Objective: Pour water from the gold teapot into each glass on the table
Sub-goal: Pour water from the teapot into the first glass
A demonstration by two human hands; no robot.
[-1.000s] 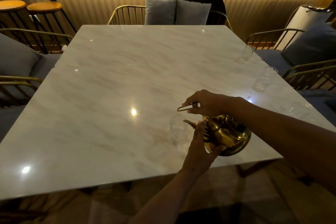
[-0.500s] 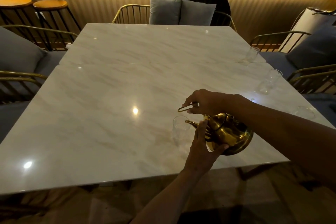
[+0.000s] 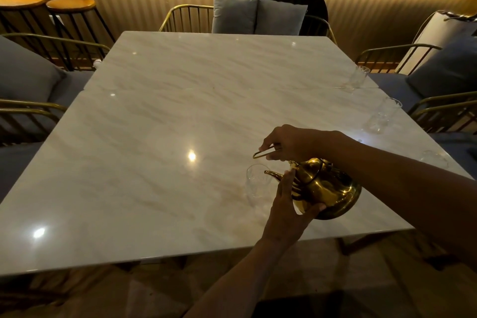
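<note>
Right hand (image 3: 289,142) gripping wire handle, left hand (image 3: 289,204) bracing belly of gold teapot (image 3: 325,188), tilting spout into glass (image 3: 256,183) near table (image 3: 180,111) front edge. Polished metal likely slippery, glass fragile.

The gold teapot (image 3: 325,188) is polished and round-bellied, held off the marble and tipped left, its curved spout at the rim of a clear glass (image 3: 256,183) standing near the table's near edge. Three more clear glasses (image 3: 357,77) (image 3: 382,116) (image 3: 435,159) stand along the right edge.
</note>
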